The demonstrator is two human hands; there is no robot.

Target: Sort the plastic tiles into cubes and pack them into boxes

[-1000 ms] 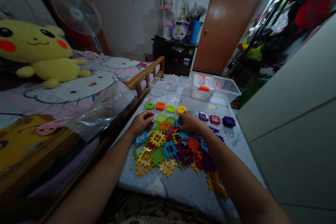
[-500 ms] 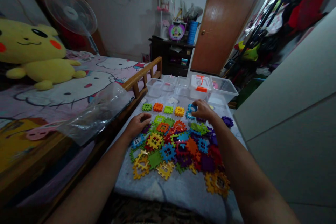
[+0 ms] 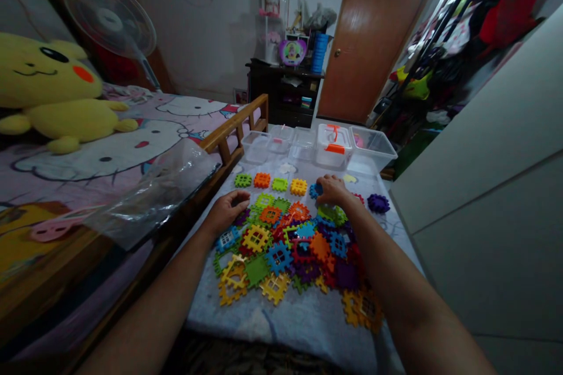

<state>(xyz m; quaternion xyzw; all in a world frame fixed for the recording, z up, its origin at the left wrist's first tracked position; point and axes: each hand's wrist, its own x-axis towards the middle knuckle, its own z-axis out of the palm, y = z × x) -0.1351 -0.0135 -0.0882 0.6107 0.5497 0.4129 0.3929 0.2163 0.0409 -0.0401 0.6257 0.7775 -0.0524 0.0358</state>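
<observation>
My right hand (image 3: 333, 191) is over the blue interlocking tile (image 3: 314, 190) at the right of a row, its fingers curled on the tile and hiding most of it. To its left in the row sit yellow (image 3: 298, 187), lime (image 3: 280, 184), orange (image 3: 262, 180) and green (image 3: 243, 180) tiles. My left hand (image 3: 229, 208) rests at the left edge of a heap of notched plastic tiles (image 3: 279, 256), near a purple tile (image 3: 243, 217). Its fingers are slightly bent, the thumb apart, with nothing visible between them.
Clear plastic boxes (image 3: 256, 147) line the table's far end, one with a white lid and orange handle (image 3: 334, 146). A purple tile stack (image 3: 379, 204) lies at the right edge. Left of the table are a bed rail (image 3: 237, 124) and plastic bag (image 3: 153, 199); a white cabinet (image 3: 484, 158) stands right.
My right hand has come slightly down and toward me; the two blue tiles seen apart now show as one blue patch beside its fingers. My left hand stays by the heap. The view shifts slightly.
</observation>
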